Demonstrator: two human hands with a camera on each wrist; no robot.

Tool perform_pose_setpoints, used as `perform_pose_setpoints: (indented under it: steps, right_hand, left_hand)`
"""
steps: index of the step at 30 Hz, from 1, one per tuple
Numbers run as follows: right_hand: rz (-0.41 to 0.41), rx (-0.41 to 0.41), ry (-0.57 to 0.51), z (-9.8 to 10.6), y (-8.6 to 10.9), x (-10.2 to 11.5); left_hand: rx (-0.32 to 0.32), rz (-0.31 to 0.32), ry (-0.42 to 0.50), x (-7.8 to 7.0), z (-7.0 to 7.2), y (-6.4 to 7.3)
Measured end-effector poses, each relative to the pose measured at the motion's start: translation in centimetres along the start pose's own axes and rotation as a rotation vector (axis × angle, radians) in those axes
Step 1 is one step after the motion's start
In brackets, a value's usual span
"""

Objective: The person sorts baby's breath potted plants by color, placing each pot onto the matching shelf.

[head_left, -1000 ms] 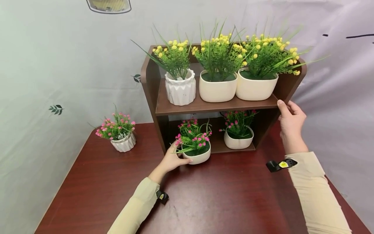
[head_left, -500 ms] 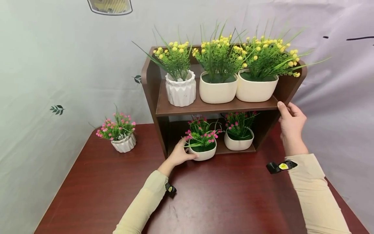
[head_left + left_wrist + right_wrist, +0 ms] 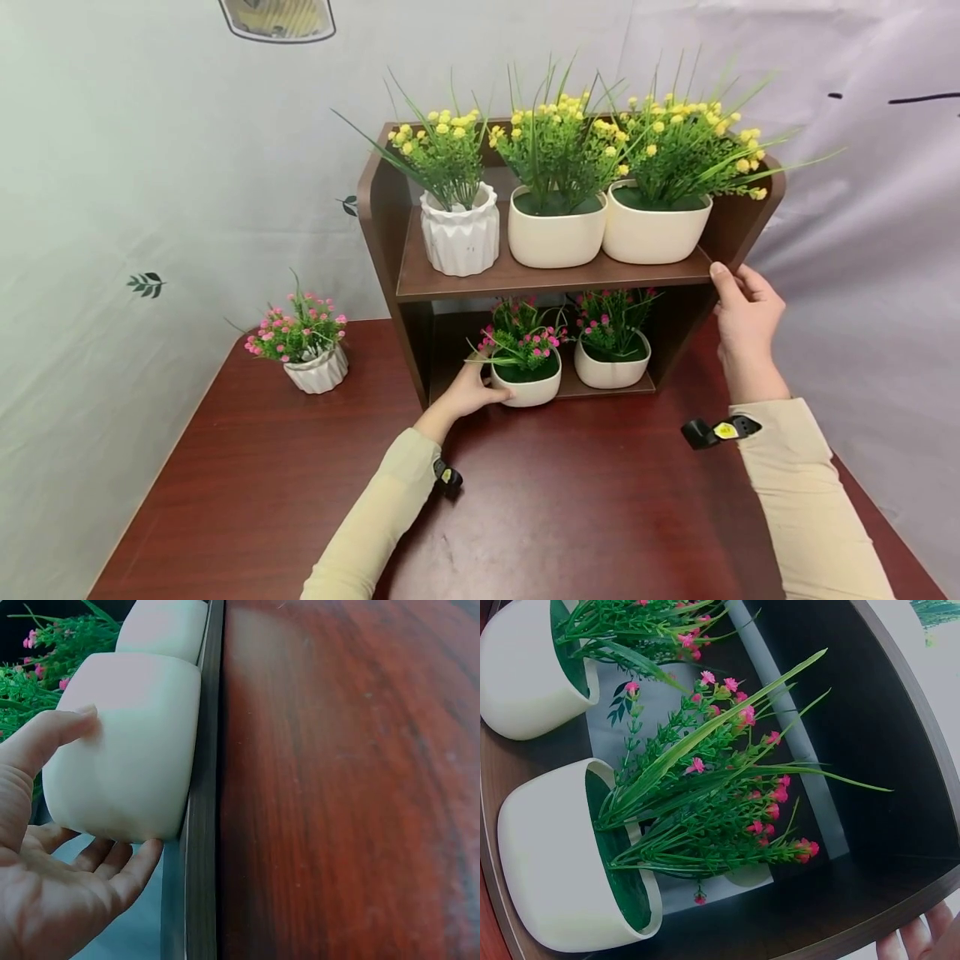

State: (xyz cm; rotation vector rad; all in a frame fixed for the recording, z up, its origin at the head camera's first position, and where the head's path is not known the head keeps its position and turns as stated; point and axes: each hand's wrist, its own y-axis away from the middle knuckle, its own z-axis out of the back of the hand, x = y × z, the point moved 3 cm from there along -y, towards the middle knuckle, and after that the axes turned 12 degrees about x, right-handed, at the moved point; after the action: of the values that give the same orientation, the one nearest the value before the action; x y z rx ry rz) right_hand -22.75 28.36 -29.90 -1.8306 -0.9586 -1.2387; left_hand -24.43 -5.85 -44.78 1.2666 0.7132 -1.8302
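Note:
In the head view my left hand (image 3: 467,390) grips a cream oval flower pot (image 3: 528,393) with pink flowers, at the front of the lower shelf. The left wrist view shows its thumb on the pot's (image 3: 135,750) front and its fingers against the side, with the pot over the shelf board. To the right stands a similar cream pot (image 3: 611,373), also pink-flowered; the two pots sit close together in the left wrist view. My right hand (image 3: 750,321) holds the right side of the brown two-tier shelf (image 3: 555,282), thumb on its front edge.
On the upper tier stand a white ribbed pot (image 3: 460,237) and two cream pots (image 3: 557,237), all with yellow flowers. A white ribbed pot (image 3: 318,371) of pink flowers is on the dark red table (image 3: 570,500), left of the shelf. A pale wall cloth (image 3: 187,167) hangs behind.
My left hand has shifted the pink-flowered cream pot to the right and slightly back on the lower shelf, closer to the other pot. My right hand stays at the shelf's side.

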Motion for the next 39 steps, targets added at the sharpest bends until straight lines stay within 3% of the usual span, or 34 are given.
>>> perform_pose_setpoints:
  steps: [3,5,10,12,29,39]
  right_hand:
    - [0.006,0.001,-0.003,0.1,0.0,0.0]
    - [0.007,0.001,-0.004,0.1,0.0,0.0]
    - [0.014,0.001,-0.005,0.0,0.0,0.0]
    - [0.016,0.002,-0.003,-0.1,0.1,0.0]
    - [0.029,-0.006,0.013,0.0,0.1,0.0]
    - [0.028,-0.003,0.005,0.0,0.1,-0.1]
  left_hand:
    - [0.011,0.000,0.022,-0.1,0.0,-0.2]
    - [0.020,0.001,0.041,-1.2,0.1,0.0]
    - [0.011,0.001,0.074,-0.9,0.0,-0.6]
    - [0.003,0.002,0.076,0.2,0.0,-1.2]
    - [0.005,0.002,0.096,0.1,-0.7,-2.2]
    - [-0.007,0.013,0.052,0.0,-0.9,-2.2]
